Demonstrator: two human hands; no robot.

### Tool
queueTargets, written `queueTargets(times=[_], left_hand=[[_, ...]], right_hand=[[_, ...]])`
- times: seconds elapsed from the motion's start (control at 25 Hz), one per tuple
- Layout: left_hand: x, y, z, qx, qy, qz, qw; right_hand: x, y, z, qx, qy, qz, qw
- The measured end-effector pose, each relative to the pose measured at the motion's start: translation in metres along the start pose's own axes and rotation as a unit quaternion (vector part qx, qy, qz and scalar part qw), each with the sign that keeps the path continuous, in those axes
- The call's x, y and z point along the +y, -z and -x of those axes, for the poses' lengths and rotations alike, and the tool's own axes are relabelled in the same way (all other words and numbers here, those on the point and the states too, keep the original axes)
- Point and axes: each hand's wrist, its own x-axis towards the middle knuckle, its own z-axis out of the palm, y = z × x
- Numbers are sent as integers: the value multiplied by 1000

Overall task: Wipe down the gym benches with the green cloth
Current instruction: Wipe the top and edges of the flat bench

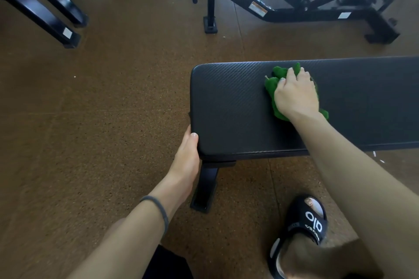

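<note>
A flat black padded gym bench (231,102) runs from the middle of the view off the right edge. On its top lies a crumpled green cloth (271,85), pressed flat under my right hand (294,93), whose fingers spread over it. Green fabric shows on both sides of that hand. My left hand (187,156) grips the bench's near left corner, thumb on the top edge and fingers hidden under the pad.
The bench's black leg (205,186) stands on the brown speckled floor. My foot in a black slide sandal (303,226) is at the lower right. A black exercise machine frame (294,7) stands behind the bench; two black steel feet (45,7) lie at the upper left.
</note>
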Motion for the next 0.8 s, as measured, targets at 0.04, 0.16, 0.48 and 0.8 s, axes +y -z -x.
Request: queueTargets(times=[0.04, 0.16, 0.48, 0.8], left_hand=[[1, -1, 0, -1, 0, 6, 1000], [3, -4, 0, 6, 3, 34, 999], [-3, 13, 2, -19, 42, 131, 990], [11, 33, 3, -31, 92, 210, 973]], right_hand=[[-18, -5, -4, 12, 5, 0, 1000], [-96, -26, -15, 6, 74, -6, 997], [-167, -46, 19, -49, 335, 74, 938], [-89, -40, 171, -71, 482, 82, 870]])
